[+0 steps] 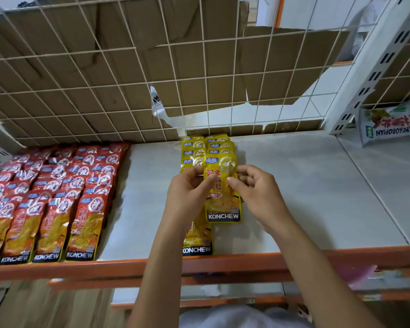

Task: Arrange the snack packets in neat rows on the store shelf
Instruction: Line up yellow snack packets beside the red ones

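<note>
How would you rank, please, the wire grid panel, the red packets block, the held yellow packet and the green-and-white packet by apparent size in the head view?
1. wire grid panel
2. red packets block
3. held yellow packet and green-and-white packet: alike; the latter lies farther off, so unranked.

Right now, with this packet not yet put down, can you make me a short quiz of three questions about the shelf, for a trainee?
1. True or false: the left grip and the right grip both pinch one yellow packet.
2. Where do the red packets lie? A) left of the yellow rows; B) right of them; C) on the floor.
3. Fill in: behind the wire grid stands torn ___.
Key: 1 true; 2 A; 3 cardboard.
</note>
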